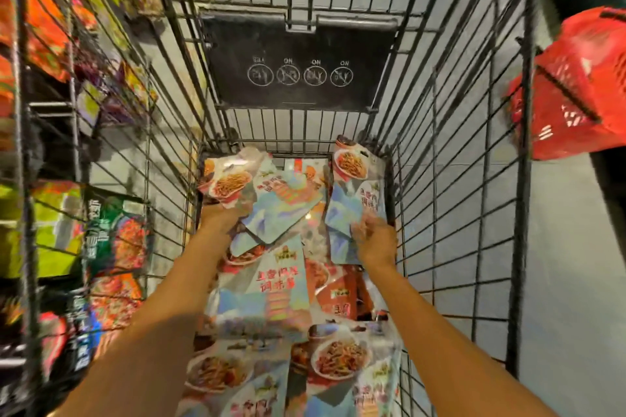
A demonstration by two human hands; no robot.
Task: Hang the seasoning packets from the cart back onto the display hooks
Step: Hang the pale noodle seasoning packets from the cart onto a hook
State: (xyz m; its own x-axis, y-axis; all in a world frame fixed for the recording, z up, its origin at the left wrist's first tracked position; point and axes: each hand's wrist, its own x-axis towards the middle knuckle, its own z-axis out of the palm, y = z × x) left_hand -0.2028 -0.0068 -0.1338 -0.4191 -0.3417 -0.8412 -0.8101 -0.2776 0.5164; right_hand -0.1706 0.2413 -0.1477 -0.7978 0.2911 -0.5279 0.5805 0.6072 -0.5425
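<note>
Both my arms reach down into a wire shopping cart point(457, 179) whose bottom is covered with several seasoning packets point(271, 298), light blue with a noodle dish printed on them. My left hand point(216, 218) grips one packet point(230, 179) at the far left of the cart floor. My right hand point(372, 240) pinches the lower edge of another packet point(355, 186) at the far right, which stands tilted against the cart wall. A red-brown packet point(338, 294) lies among the blue ones. The fingers of both hands are partly hidden by the packets.
The display rack point(50, 112) with hanging colourful packets stands left of the cart, seen through its wire side. A black child-seat flap point(298, 68) closes the far end. A red plastic basket point(576, 85) sits outside at the upper right. Grey floor lies to the right.
</note>
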